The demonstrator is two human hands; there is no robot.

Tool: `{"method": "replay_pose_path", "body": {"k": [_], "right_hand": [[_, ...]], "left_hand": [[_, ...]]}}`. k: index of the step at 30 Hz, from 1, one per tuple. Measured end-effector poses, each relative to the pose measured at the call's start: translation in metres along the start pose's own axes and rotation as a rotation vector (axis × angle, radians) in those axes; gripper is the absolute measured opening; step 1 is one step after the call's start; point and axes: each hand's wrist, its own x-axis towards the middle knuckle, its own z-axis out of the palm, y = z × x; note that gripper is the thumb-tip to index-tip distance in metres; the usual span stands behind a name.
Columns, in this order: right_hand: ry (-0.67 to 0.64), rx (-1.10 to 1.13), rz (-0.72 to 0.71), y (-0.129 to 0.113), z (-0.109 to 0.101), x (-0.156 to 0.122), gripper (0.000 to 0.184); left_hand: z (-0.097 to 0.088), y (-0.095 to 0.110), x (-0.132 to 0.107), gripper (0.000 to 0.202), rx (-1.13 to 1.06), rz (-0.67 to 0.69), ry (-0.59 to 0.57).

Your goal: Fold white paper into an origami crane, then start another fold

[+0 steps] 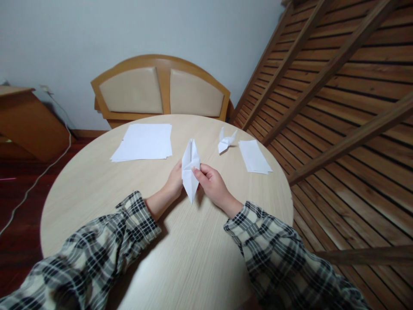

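A white sheet of paper folded into a long diamond (190, 183) is held upright above the middle of the table, one point up and one down. My right hand (213, 183) grips its right edge, the thumb pressed on the front near the centre crease. On the other side, my left hand (174, 181) holds the left edge; most of its fingers are hidden behind the paper. Beyond my right hand a folded paper crane (225, 142) rests on the table, with two points sticking up.
The round pale wooden table (174, 258) carries a stack of white paper (145, 141) at the back left and a smaller stack of paper (254, 156) at the right. Behind stands a padded headboard (134, 91). A slatted wooden panel (342, 142) leans close on the right.
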Motion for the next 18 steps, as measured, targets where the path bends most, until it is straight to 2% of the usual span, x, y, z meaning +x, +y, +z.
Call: {"method": "replay_pose_path", "body": {"k": [1, 3, 5, 7, 8, 10, 12, 15, 18], "right_hand": [[0.042, -0.008, 0.005, 0.003, -0.002, 0.001, 0.035], [0.128, -0.043, 0.002, 0.007, -0.006, 0.003, 0.033], [0.198, -0.087, -0.010, 0.011, -0.010, 0.004, 0.030], [0.263, -0.130, -0.042, 0.014, -0.013, 0.006, 0.026], [0.294, -0.149, -0.065, 0.015, -0.014, 0.007, 0.025], [0.346, -0.186, -0.116, 0.016, -0.016, 0.008, 0.022], [0.365, -0.210, -0.145, 0.016, -0.016, 0.008, 0.020], [0.306, -0.220, -0.179, 0.012, -0.015, 0.007, 0.015], [0.222, -0.266, -0.246, 0.007, -0.014, 0.006, 0.009]], "left_hand": [[-0.004, 0.003, 0.000, 0.018, -0.008, 0.031, 0.080], [-0.010, 0.010, -0.003, 0.017, -0.026, 0.125, 0.323], [-0.011, 0.016, -0.009, 0.015, 0.076, 0.252, 0.397], [-0.006, 0.020, -0.016, 0.010, 0.194, 0.313, 0.294], [-0.002, 0.021, -0.019, 0.006, 0.213, 0.302, 0.227], [0.007, 0.021, -0.026, 0.011, 0.229, 0.255, 0.114], [0.015, 0.019, -0.032, 0.019, 0.200, 0.225, 0.050], [0.020, 0.018, -0.038, 0.023, 0.138, 0.200, 0.009], [0.018, 0.018, -0.038, 0.022, 0.120, 0.203, 0.027]]}}
